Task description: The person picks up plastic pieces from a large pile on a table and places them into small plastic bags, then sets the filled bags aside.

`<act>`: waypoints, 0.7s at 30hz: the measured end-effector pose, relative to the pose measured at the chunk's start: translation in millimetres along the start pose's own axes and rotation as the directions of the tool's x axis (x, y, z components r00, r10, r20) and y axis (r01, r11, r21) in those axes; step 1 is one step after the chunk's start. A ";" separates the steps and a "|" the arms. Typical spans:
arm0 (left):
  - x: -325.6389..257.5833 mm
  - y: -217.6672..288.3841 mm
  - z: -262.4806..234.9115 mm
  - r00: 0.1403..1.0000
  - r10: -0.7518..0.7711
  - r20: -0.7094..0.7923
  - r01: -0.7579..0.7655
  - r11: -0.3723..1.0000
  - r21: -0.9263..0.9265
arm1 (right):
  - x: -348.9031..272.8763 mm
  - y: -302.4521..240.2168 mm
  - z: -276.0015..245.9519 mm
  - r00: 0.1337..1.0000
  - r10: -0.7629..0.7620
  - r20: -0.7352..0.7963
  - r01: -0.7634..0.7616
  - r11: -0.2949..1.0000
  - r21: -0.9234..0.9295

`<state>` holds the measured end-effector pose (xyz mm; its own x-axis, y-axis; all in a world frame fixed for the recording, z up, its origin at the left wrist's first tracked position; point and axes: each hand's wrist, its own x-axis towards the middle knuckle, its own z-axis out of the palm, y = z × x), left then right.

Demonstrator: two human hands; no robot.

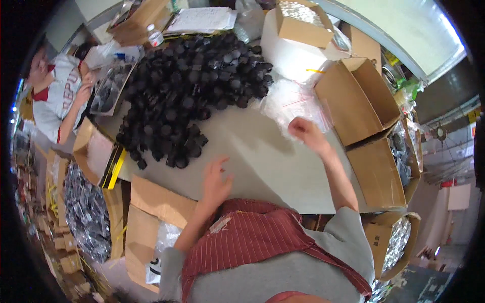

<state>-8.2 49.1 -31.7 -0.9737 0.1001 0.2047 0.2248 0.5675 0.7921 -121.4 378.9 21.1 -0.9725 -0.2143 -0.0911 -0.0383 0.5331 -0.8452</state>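
Note:
My left hand (216,183) hovers over the near edge of the grey table, its fingers apart and nothing visible in it. Ahead of it lies a large heap of small black round-topped plastic parts (187,83). To the right, my right hand (306,133) has its fingers curled together at the near edge of a pile of clear plastic bags (298,103) with red lines. Whatever those fingers may hold is too small or hidden to make out.
Open cardboard boxes (348,108) line the table's right side. Another box (303,31) stands at the back, near papers (203,20) and a small white bottle (155,36). A co-worker (60,96) sits at the left beside boxes. An open carton (151,222) stands near my left arm.

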 end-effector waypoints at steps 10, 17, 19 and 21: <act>27.3 36.1 -5.7 0.942 0.105 0.320 -0.005 0.955 -0.298 | -72.3 -58.2 86.3 0.792 -0.002 0.610 -0.303 0.867 0.396; 8.5 45.6 -22.8 0.990 -0.084 -0.117 0.064 0.984 -0.164 | -70.7 -68.5 112.0 0.830 0.086 0.551 -0.231 0.953 0.198; 4.9 54.3 -37.3 0.991 -0.127 0.032 0.129 0.989 -0.066 | -67.3 -55.8 124.4 0.875 -0.024 0.484 -0.092 0.973 0.214; 1.4 55.7 -41.4 0.968 -0.186 0.170 0.181 0.983 0.041 | -70.6 -56.7 150.1 0.908 -0.122 0.401 -0.039 0.927 0.372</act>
<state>4.4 47.0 36.5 -0.9903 0.1307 -0.0470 0.0428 0.6089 0.7921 -16.0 240.9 -3.6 -0.7864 -0.5877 -0.1904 0.0883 0.1980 -0.9762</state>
